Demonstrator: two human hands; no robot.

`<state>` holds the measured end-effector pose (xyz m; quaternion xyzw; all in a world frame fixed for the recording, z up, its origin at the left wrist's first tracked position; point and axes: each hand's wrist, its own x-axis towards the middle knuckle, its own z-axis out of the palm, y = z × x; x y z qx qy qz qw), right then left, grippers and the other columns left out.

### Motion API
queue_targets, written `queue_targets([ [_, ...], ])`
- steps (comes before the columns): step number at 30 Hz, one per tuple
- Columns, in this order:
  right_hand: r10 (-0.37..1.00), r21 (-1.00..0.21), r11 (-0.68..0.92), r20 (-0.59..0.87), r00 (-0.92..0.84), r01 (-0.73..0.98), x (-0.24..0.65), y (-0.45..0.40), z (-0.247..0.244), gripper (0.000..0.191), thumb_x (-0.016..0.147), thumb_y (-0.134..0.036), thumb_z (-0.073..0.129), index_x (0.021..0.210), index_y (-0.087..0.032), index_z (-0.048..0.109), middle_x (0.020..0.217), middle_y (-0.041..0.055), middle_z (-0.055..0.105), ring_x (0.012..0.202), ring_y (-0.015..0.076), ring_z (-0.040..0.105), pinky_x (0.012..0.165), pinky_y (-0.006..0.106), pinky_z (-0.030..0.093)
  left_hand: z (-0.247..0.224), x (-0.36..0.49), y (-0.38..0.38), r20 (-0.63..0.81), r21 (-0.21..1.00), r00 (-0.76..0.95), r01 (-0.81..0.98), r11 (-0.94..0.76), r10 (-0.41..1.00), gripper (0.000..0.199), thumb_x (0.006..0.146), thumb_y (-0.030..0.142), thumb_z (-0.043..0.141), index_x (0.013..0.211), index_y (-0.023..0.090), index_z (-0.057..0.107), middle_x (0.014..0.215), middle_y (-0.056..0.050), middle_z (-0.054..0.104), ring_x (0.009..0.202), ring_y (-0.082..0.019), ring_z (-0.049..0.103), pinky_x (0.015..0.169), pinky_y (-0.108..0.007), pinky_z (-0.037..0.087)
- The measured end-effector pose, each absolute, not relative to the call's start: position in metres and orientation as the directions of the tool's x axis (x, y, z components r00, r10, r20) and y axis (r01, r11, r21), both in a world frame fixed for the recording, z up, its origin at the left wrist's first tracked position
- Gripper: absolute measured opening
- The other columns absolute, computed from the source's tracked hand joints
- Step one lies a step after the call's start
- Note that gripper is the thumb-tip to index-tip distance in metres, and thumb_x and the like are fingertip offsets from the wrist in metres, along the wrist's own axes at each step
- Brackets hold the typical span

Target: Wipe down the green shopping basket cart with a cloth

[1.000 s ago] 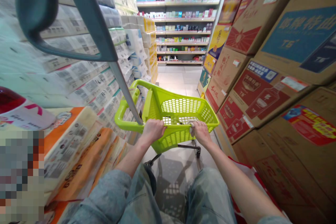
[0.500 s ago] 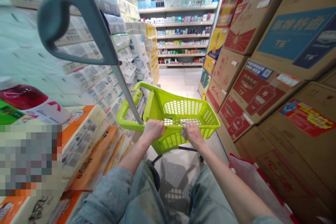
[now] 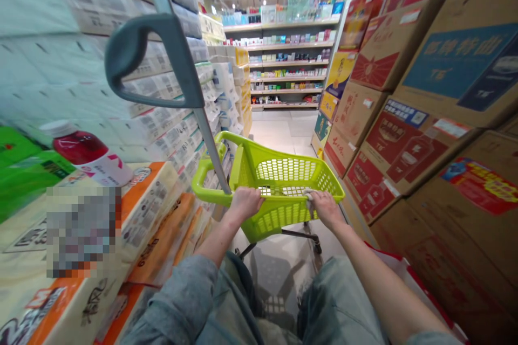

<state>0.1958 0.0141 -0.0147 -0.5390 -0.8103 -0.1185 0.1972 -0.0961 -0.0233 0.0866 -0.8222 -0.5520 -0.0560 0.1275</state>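
Observation:
A lime-green shopping cart (image 3: 279, 221) with a perforated basket stands in front of me, its handle to the left. My left hand (image 3: 246, 202) is closed over the basket's near rim, close to the grey metal pole. Further right along the same rim, my right hand (image 3: 325, 208) presses a crumpled greyish-white cloth (image 3: 311, 198) against the edge. The basket holds nothing that I can make out. A grey looped plastic handle (image 3: 178, 59) is fixed to the pole that rises up and left from the cart.
Packaged paper goods (image 3: 149, 215) are stacked at left, with a red-and-white bottle (image 3: 95, 156) lying on top. Cardboard boxes (image 3: 404, 135) line the right side. A red-edged white bag (image 3: 408, 275) lies low right. Stocked shelves (image 3: 289, 63) stand ahead.
My right hand has slid right along the basket rim with the cloth. My left hand still grips the rim. The view has shifted, so the cart, pole and bottle appear further right.

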Motion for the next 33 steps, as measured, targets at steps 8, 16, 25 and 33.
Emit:
queue_targets([
  [8, 0.747, -0.047, 0.502, 0.526, -0.406, 0.863, 0.114, 0.007, -0.006, 0.022, 0.090, -0.024, 0.042, 0.101, -0.017, 0.059, 0.099, 0.0112, 0.063, 0.096, 0.0233, 0.053, 0.099, 0.041, 0.032, 0.084, -0.089, -0.024, 0.219, -0.123, 0.365, 0.930, -0.346, 0.905, 0.027, 0.084, 0.035, 0.047, 0.080, 0.012, 0.062, 0.074, -0.013, 0.065, 0.072, -0.025, 0.063, 0.063, -0.032, 0.041],
  [16, 0.667, -0.115, 0.654, 0.556, -0.497, 0.748, 0.070, 0.004, 0.006, 0.019, 0.091, -0.021, 0.039, 0.096, -0.020, 0.057, 0.093, 0.0072, 0.063, 0.092, 0.0207, 0.055, 0.098, 0.042, 0.035, 0.109, -0.106, -0.039, 0.327, -0.230, 0.568, 0.823, -0.520, 0.755, 0.017, 0.087, 0.030, 0.045, 0.088, 0.016, 0.055, 0.086, -0.007, 0.059, 0.085, -0.021, 0.056, 0.073, -0.033, 0.041],
  [25, 0.679, -0.134, 0.663, 0.521, -0.517, 0.736, 0.075, 0.006, 0.005, 0.020, 0.091, -0.023, 0.038, 0.095, -0.019, 0.057, 0.089, 0.0084, 0.061, 0.087, 0.0219, 0.053, 0.085, 0.036, 0.040, 0.117, -0.154, -0.049, 0.631, -0.388, 0.639, 0.751, -0.534, 0.440, 0.022, 0.087, 0.016, 0.045, 0.105, 0.021, 0.056, 0.114, -0.006, 0.058, 0.111, -0.018, 0.050, 0.098, -0.037, 0.035],
  [33, 0.694, -0.187, 0.665, 0.512, -0.506, 0.723, 0.075, 0.012, 0.001, 0.022, 0.092, -0.027, 0.036, 0.095, -0.019, 0.057, 0.091, 0.0078, 0.062, 0.087, 0.0208, 0.054, 0.078, 0.032, 0.040, 0.097, -0.167, -0.043, 0.932, 0.024, 0.144, 0.892, -0.451, 0.333, 0.037, 0.080, 0.018, 0.055, 0.116, 0.020, 0.047, 0.110, -0.011, 0.055, 0.108, -0.021, 0.051, 0.093, -0.041, 0.042],
])
